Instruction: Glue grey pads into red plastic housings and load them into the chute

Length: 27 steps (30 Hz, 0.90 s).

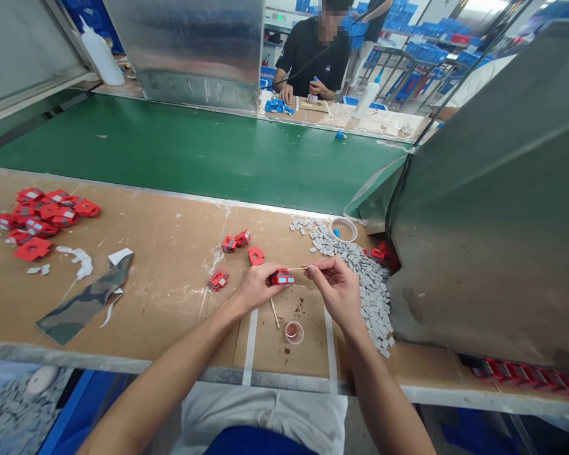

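My left hand (260, 284) is closed on a small red toy vehicle part (282, 277) with pale window patches. Pinched in my right hand (332, 285) is a thin wooden stick (298, 269), its far end at the top of the red part. Whether it touches cannot be made out. Below both hands stands a small clear cup (294, 332) with a little brownish liquid. A cotton swab (275, 313) lies beside it among dark specks. Several more red parts (217, 280) rest left of my left hand.
Many grey flat pieces (372, 297) spread along the right, near a tape roll (343, 230). A pile of red parts (47, 215) and a camouflage strip (88, 300) lie at left. Beyond the green belt (194, 151), a person (315, 57) works. A metal panel (493, 208) bounds the right.
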Tool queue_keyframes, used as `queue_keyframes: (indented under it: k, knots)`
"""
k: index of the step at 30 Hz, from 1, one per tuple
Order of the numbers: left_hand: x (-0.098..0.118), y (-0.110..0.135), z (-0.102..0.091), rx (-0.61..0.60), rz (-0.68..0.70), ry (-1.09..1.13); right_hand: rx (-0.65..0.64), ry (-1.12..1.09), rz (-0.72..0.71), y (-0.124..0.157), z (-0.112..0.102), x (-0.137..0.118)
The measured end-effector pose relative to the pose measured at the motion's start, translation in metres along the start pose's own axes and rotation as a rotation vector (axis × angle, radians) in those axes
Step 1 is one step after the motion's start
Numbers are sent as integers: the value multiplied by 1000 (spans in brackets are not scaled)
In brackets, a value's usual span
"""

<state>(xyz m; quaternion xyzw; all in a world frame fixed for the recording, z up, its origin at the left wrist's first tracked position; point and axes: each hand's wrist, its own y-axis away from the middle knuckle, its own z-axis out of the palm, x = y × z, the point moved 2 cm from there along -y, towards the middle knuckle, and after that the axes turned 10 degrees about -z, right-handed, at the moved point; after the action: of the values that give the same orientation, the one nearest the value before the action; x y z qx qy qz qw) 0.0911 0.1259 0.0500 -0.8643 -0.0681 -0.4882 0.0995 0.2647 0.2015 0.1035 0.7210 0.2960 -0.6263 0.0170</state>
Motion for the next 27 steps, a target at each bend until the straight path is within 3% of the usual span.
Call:
queue_keyframes:
  k: [5, 27]
  knots:
    - [-1, -1, 1, -27, -11, -22, -40, 76, -11, 7, 4, 10]
    - [-2, -1, 2, -26, 21, -64, -118, 277, -188, 7, 12, 3]
